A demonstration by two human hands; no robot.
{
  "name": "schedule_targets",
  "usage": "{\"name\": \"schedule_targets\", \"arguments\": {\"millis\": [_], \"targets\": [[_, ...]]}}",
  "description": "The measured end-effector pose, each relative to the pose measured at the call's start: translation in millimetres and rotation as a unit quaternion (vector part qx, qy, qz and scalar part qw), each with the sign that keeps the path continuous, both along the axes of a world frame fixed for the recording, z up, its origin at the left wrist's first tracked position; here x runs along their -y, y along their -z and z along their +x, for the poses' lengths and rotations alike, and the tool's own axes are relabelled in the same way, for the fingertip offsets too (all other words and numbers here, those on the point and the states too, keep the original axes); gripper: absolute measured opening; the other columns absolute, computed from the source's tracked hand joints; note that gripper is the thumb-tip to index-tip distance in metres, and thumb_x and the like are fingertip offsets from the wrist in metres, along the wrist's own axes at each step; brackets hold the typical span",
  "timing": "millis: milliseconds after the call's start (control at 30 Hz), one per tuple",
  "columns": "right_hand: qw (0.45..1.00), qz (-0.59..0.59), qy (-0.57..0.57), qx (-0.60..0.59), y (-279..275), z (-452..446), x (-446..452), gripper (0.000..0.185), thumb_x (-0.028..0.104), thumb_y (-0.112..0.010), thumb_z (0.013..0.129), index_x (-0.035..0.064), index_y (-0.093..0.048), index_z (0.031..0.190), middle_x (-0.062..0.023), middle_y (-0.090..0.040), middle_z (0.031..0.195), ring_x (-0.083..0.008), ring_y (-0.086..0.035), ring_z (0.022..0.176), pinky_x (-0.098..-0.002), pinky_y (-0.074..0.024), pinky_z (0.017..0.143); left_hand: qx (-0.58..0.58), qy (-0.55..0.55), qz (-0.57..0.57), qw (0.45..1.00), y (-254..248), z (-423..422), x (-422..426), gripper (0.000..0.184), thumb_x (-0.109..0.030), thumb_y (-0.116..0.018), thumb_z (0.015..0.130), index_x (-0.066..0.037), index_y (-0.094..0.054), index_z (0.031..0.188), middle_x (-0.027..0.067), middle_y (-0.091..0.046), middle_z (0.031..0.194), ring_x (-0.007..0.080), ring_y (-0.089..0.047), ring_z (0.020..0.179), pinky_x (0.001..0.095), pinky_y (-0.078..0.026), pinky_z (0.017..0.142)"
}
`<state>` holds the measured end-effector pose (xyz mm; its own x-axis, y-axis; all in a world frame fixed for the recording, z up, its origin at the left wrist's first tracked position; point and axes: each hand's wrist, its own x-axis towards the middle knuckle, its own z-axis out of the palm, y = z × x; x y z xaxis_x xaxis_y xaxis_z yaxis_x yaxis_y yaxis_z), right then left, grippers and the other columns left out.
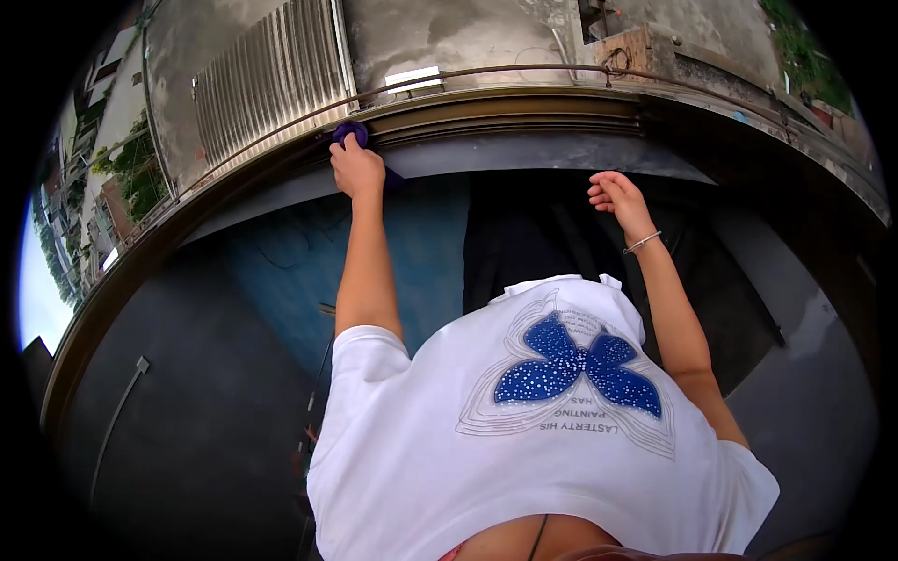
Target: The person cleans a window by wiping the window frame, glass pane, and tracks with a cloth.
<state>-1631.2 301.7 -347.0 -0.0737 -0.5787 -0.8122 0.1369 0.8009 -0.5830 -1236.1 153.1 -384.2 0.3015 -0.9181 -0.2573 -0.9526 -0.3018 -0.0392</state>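
My left hand (357,170) is closed on a purple cloth (351,134), pressed against the brown metal window frame (505,117) with its sliding tracks. Part of the cloth hangs below the hand, over the inner sill. My right hand (616,199), with a thin bracelet (644,242) at its wrist, hovers near the grey sill (552,152) to the right. Its fingers are loosely curled in, and nothing shows in them.
Outside the frame runs a rusty rail (505,68). Beyond it are a corrugated metal sheet (271,79), concrete surfaces and some plants. Below the sill hangs a blue panel (412,252) beside dark fabric. A cable (112,425) runs at lower left.
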Motion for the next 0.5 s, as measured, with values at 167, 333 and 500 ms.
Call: {"name": "schedule_targets", "arguments": {"millis": [167, 333, 500], "targets": [[1.000, 0.013, -0.025, -0.002, 13.8, 6.6, -3.3, 0.022, 0.019, -0.048, 0.097, 0.0046, -0.063, 0.104, -0.0027, -0.063, 0.088, -0.0094, -0.059, 0.078, -0.0228, -0.0481, 0.071, -0.119, 0.184, -0.102, 0.970, 9.0, -91.1, -26.9, 0.027, -0.007, -0.062, 0.075, -0.008, -0.062, 0.102, 0.0127, -0.052, 0.096, 0.0322, -0.055, 0.090, 0.0424, -0.048, 0.078], [0.998, 0.012, -0.067, -0.017, 10.5, 5.4, 2.4, 0.022, 0.021, -0.047, 0.098, 0.0056, -0.062, 0.106, -0.0014, -0.063, 0.089, -0.0088, -0.059, 0.079, -0.0220, -0.0484, 0.073, -0.345, 0.211, -0.037, 0.914, 11.9, -196.6, -42.5, 0.032, -0.006, -0.062, 0.075, -0.014, -0.067, 0.106, 0.0116, -0.054, 0.104, 0.0299, -0.055, 0.102, 0.0405, -0.048, 0.084], [0.998, -0.014, -0.056, -0.013, 12.4, -5.2, 3.6, 0.022, 0.021, -0.048, 0.098, 0.0052, -0.062, 0.103, -0.0018, -0.063, 0.088, -0.0096, -0.059, 0.078, -0.0231, -0.0482, 0.073, -0.680, 0.013, 0.257, 0.686, 30.1, -224.9, -63.4, 0.026, -0.008, -0.048, 0.080, -0.002, -0.067, 0.096, 0.0048, -0.062, 0.088, 0.0173, -0.059, 0.084, 0.0276, -0.046, 0.079]]}}
